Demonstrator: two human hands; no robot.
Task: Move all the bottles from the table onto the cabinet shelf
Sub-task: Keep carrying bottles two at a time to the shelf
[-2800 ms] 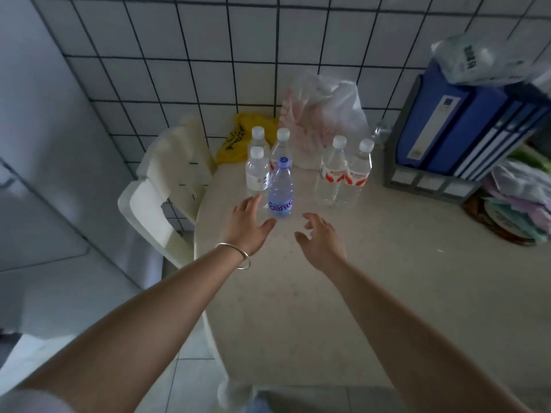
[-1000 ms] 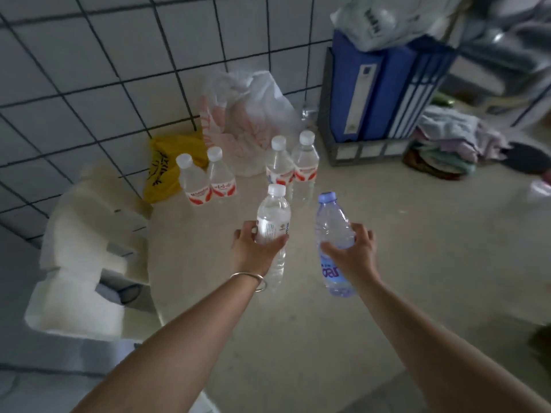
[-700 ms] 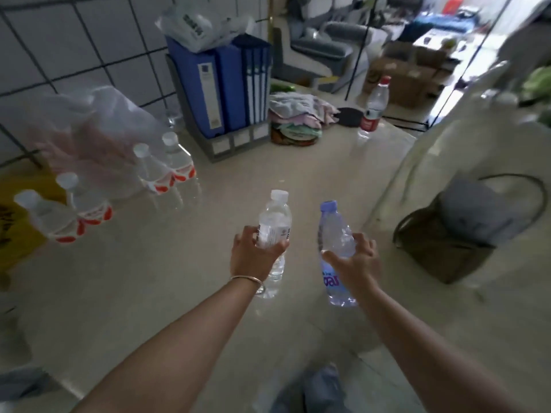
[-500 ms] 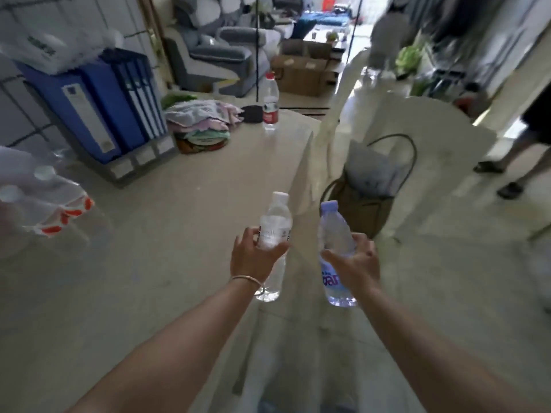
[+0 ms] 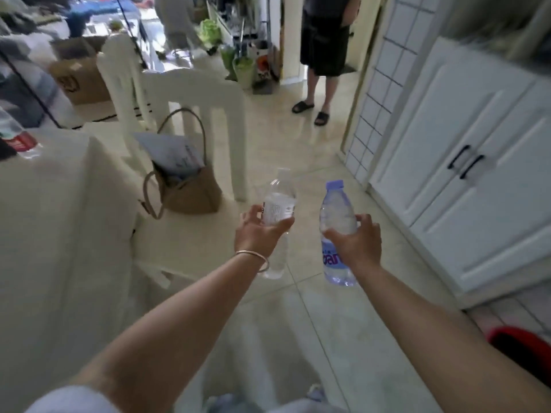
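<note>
Left hand (image 5: 256, 234) grip closed around clear bottle (image 5: 278, 204), right hand (image 5: 357, 242) grip closed around purple-capped bottle (image 5: 337, 222). Both upright, held over the floor tiles (image 5: 298, 150). Table (image 5: 59, 219) at left, white cabinet (image 5: 465, 162) doors shut at right.

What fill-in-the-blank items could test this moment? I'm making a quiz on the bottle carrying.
1. The left hand wears a thin ____ at the wrist.
2. The right hand holds the bottle with the ____ cap.
3. The brown bag rests on the seat of a white ____.
4. Both doors of the white cabinet are ____.

Missing words: bracelet; purple; chair; closed
</note>
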